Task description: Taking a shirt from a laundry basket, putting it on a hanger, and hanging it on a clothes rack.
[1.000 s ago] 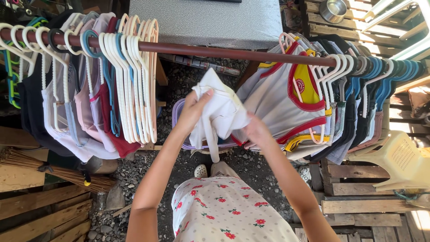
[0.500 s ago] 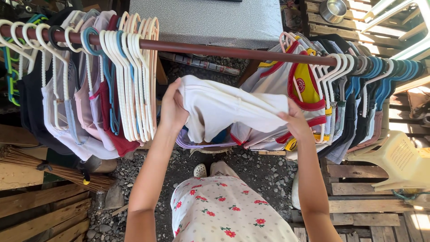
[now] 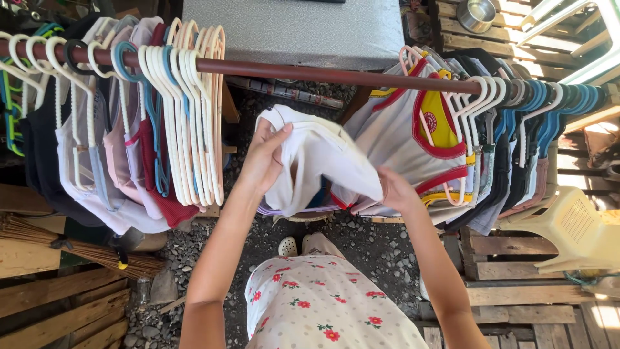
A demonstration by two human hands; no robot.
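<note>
Two hangered racks [image 3: 187,116] — cloth [image 3: 323,158] between.

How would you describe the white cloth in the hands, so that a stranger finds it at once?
Find the brown rail crossing the top, hung with clothes at both ends. In the bare gap below its middle, the left hand and right hand hold a white cloth. Unlike its neighbours, it has no hanger.
</note>
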